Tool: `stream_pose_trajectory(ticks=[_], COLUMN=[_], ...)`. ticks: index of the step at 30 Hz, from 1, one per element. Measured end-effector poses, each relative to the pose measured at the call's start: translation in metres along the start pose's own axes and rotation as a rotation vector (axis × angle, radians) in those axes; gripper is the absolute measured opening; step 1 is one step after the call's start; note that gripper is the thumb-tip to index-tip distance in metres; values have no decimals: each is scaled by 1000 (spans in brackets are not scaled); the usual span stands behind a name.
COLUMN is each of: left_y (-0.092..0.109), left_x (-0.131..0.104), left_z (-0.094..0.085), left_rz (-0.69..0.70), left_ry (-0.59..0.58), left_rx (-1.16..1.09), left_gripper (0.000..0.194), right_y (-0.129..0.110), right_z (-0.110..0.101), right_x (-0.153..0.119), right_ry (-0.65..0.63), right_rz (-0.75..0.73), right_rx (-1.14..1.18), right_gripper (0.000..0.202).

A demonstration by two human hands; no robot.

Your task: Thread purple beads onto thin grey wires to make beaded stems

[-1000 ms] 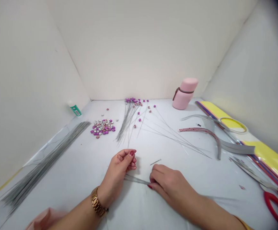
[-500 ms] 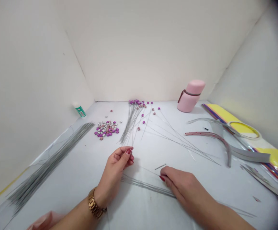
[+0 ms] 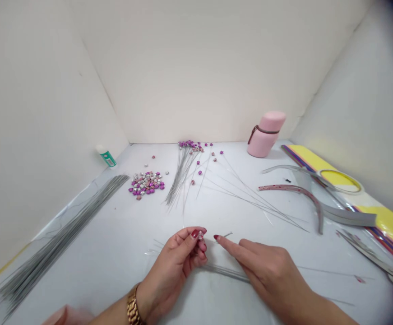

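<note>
The left hand (image 3: 179,266) pinches a tiny shiny bead (image 3: 200,235) between its thumb and first finger, tight and narrow, low in the middle of the white table (image 3: 122,234). The right hand (image 3: 267,271) lies just at 3 o'clock from it, with its first finger stretched out toward the bead; I cannot tell if it holds a thin wire, because a wire there would be too fine to see. A few loose wires (image 3: 223,271) lie flat under both hands. To do this step well, I think the bead should be kept very still, with its little hole turned toward the pointing finger, and the two hands should rest on the table so they do not shake. The bead is small and slippery, so a soft squeeze is better than a hard one. Up at 12 o'clock lie the finished stems with beads (image 3: 182,167), at 11 o'clock the bead pile (image 3: 146,182), and at 9 o'clock the big wire bundle (image 3: 57,239).
</note>
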State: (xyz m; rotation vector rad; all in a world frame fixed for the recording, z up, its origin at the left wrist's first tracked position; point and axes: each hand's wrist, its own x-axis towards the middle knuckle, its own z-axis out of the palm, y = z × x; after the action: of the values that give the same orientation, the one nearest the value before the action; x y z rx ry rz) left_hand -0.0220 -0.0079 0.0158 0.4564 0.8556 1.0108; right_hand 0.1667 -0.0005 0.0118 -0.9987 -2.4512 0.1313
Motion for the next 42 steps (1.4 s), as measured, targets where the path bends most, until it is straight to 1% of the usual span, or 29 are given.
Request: stream_pose_trajectory(ticks=[6,17,25,28,30,34,39,42], left_y=[2,1,2,1,1,-2,-4,-5], left_x=[0,0,0,0,0,-1,-4,-5], left_z=[0,0,1,1,2,4,7,6], left_rz=[-2,11,8,46,80,100,105,106], left_ry=[17,21,30,48,53,18,28,1], left_rx=[-7,40,83,162,257,424,477,486], left_gripper=[18,17,18,18,17,15,12,11], right_y=[4,2,2,0,-1,-6,-11,-11], right_z=[-2,-3,-3,-3,-3,-2,1,4], right_x=[-1,0,0,0,1,4,1,-2], right_ry=[-53,-89,-133,-150,-134,-124,-122,-129], right_rz=[25,32,67,78,89,116,88,72], right_rx=[-59,-105,-51,-43,-25,26,4,-13], right_gripper=[44,46,45,42,39,30,24,21])
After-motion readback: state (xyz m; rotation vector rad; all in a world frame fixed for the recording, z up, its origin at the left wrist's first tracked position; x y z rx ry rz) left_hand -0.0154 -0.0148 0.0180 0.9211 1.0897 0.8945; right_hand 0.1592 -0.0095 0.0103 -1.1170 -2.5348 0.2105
